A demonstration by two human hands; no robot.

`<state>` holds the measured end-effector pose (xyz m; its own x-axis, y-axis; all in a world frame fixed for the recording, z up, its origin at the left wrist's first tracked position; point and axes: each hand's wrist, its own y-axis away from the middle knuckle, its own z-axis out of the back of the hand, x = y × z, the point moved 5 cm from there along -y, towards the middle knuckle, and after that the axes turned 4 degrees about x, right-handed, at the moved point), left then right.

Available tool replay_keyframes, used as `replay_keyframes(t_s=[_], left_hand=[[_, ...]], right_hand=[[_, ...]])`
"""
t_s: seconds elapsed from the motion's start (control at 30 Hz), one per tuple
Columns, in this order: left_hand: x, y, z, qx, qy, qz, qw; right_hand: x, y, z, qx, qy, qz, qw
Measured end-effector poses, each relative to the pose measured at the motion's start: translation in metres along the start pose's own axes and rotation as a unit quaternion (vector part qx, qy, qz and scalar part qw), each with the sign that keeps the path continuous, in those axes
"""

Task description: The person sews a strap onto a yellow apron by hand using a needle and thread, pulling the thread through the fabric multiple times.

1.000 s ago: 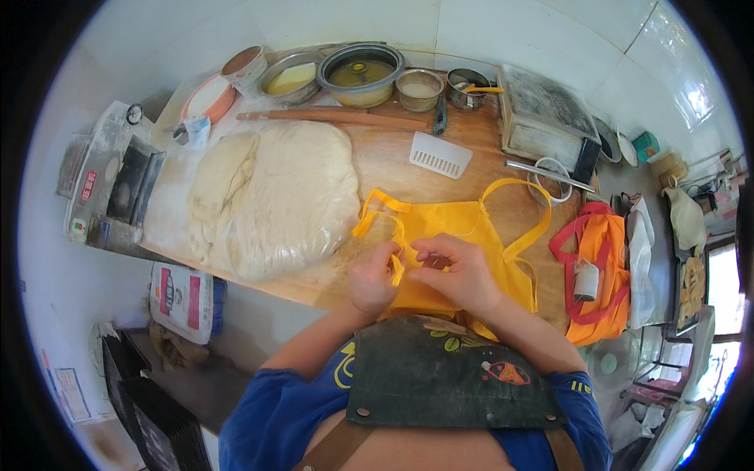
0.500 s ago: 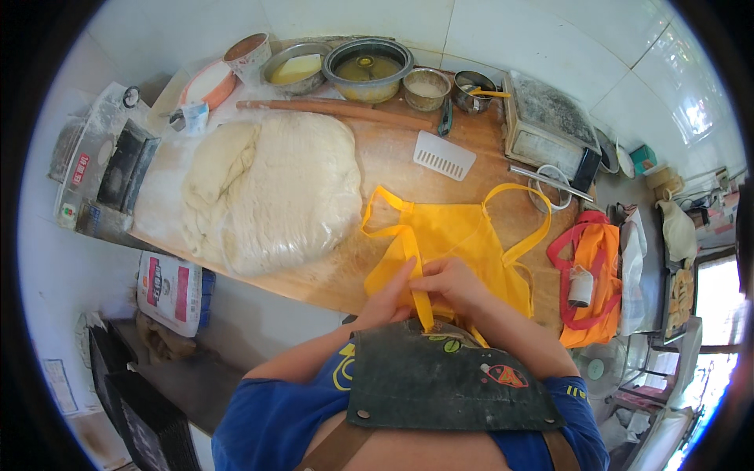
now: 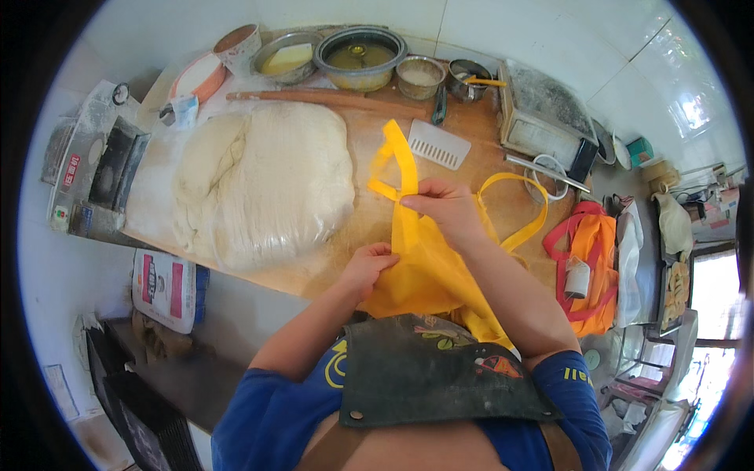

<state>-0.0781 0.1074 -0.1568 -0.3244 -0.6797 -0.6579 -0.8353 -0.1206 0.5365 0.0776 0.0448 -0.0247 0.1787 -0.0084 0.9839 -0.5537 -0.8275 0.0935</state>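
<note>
A yellow cloth tote bag (image 3: 420,279) with long strap handles lies partly on the wooden table and hangs toward my body. My right hand (image 3: 448,209) pinches its left strap, which stands up in a loop beyond my fingers. Lower down, my left hand (image 3: 369,269) grips the bag's left edge between thumb and fingers. The other strap loops out to the right on the table. Left of the bag sits a large mass of pale dough (image 3: 290,184), partly under clear plastic film. A white slotted scraper (image 3: 440,144) lies just beyond the strap.
Along the back stand a large pot (image 3: 360,78), several bowls and a small metal pot (image 3: 468,90). A long rolling pin (image 3: 314,97) lies before them. A floury scale (image 3: 546,106) stands back right; an orange bag (image 3: 593,255) with red straps lies right. At left is a machine (image 3: 98,165).
My right hand has moved up and away from me, lifting the yellow strap into a standing loop. My left hand has separated from it and holds the bag's edge lower down.
</note>
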Motion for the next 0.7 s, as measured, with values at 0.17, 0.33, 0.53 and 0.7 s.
replay_keyframes(t_s=[0.17, 0.33, 0.53, 0.7], left_hand=[[0.026, 0.003, 0.022, -0.010, 0.067, 0.022, 0.997], [0.019, 0.017, 0.011, -0.022, 0.199, 0.061, 0.978], [0.025, 0.016, 0.011, -0.057, 0.019, -0.024, 0.998], [0.034, 0.017, 0.024, -0.033, 0.110, 0.009, 0.993]], right_hand=[[-0.089, 0.017, -0.009, -0.042, -0.001, -0.175, 0.984], [-0.125, 0.014, -0.020, -0.050, -0.060, -0.166, 0.983], [-0.119, 0.015, -0.039, -0.018, 0.039, -0.195, 0.980], [-0.132, 0.029, -0.025, -0.064, 0.212, -0.090, 0.971]])
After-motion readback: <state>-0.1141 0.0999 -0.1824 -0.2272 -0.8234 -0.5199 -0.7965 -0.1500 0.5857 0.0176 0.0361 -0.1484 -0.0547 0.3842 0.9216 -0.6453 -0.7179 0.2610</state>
